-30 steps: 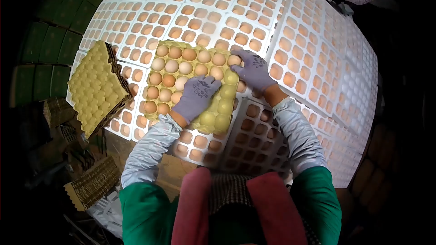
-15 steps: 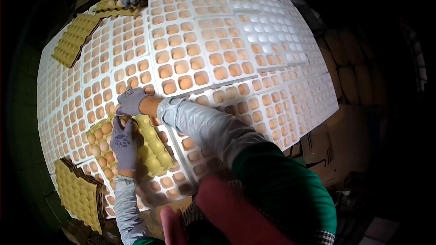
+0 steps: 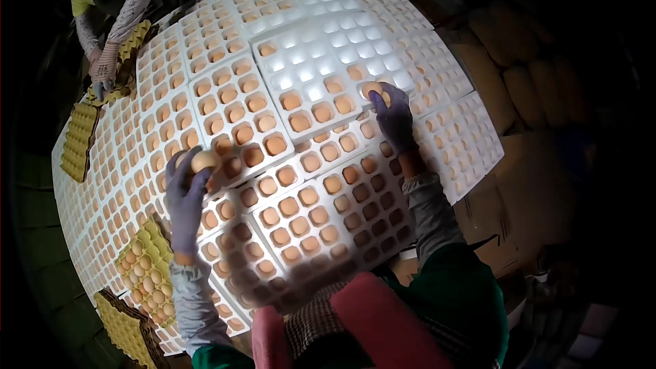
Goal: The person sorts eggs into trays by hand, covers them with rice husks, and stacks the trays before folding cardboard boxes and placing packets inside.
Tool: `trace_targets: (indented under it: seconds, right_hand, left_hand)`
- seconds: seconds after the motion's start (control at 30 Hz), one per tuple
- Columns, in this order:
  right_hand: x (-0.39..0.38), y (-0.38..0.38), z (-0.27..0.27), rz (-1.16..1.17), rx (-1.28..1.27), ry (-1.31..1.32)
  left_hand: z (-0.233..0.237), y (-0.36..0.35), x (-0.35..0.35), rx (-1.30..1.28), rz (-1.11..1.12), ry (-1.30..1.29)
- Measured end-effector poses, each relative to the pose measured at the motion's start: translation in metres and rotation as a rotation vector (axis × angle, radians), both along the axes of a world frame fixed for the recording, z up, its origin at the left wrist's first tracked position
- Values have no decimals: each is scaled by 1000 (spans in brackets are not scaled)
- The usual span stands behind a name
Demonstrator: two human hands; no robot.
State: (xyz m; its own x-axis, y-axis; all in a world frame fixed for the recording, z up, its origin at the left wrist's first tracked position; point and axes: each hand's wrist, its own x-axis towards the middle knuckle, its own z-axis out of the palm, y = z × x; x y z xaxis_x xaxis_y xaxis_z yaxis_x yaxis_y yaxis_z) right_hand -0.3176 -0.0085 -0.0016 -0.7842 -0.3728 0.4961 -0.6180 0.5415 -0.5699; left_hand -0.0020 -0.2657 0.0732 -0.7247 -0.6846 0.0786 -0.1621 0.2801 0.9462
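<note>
My left hand (image 3: 184, 195), in a purple-grey glove, is closed round a brown egg (image 3: 204, 161) held over the white foam trays at the centre left. Out to the right, my gloved right hand (image 3: 395, 121) grips another egg (image 3: 373, 89) at the near right edge of a partly filled foam tray (image 3: 279, 82). Many of that tray's cups show bare white, with a few eggs mostly along its near side. Left of my left forearm lies a yellow pulp tray (image 3: 161, 240), its near part holding several eggs and its far cups bare.
Foam trays filled with eggs (image 3: 299, 225) cover most of the wide table. Stacked yellow pulp trays (image 3: 123, 324) lie at the lower left, with more pulp trays (image 3: 80, 138) farther up. At the upper left, another person's gloved hands (image 3: 104, 72) work over a pulp tray.
Both hands have left the pulp tray, each now with an egg; my right hand has swung far right over the foam trays. The view has turned right.
</note>
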Motion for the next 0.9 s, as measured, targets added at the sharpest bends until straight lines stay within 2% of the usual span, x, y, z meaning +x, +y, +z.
trace_targets:
  seconds: [0.07,0.1,0.17,0.2,0.23,0.33,0.4,0.43,0.47,0.53,0.57,0.6,0.67,0.7,0.73,0.8,0.9]
  right_hand:
    - [-23,2,10,-38,272,-187]
    - [-31,3,15,-30,264,-194]
    - [-43,-1,24,163,419,-315]
    - [-52,-6,27,180,414,-320]
    - [-62,-12,28,154,391,-277]
    - [-91,-22,21,146,404,-167]
    - [-106,-22,18,262,621,-284]
    - [-111,-20,21,354,501,-327]
    - [-117,-20,18,367,498,-329]
    - [-129,-23,14,212,-31,-163]
    - [-139,-23,14,205,-28,-133]
    - [-153,-23,-6,235,27,22]
    - [-162,-17,-36,259,331,160]
    - [-159,-14,-36,268,355,221]
    - [-154,-12,-33,287,380,288]
    - [-156,-12,-33,303,310,240]
    - [-166,-12,-49,322,235,282]
  left_hand:
    - [-2,32,-90,-234,-71,-78]
    - [-3,47,-130,-312,-95,-158]
    - [-18,59,-196,-540,-139,-388]
    - [-32,62,-218,-685,-160,-541]
    - [-41,62,-228,-686,-146,-558]
    - [-48,61,-247,-807,-229,-691]
    - [-42,60,-258,-777,-85,-409]
    - [-35,60,-266,-849,-83,-470]
    - [-45,52,-272,-850,-74,-480]
    - [-59,42,-277,-877,-258,-538]
    - [-66,36,-277,-824,-256,-504]
    - [-62,36,-276,-823,-236,-520]
    - [-57,32,-267,-513,53,-322]
    - [-65,26,-261,-624,134,-208]
    - [-80,19,-254,-778,98,-242]
    - [-113,14,-244,-948,11,-241]
    - [-107,23,-244,-793,-16,-389]
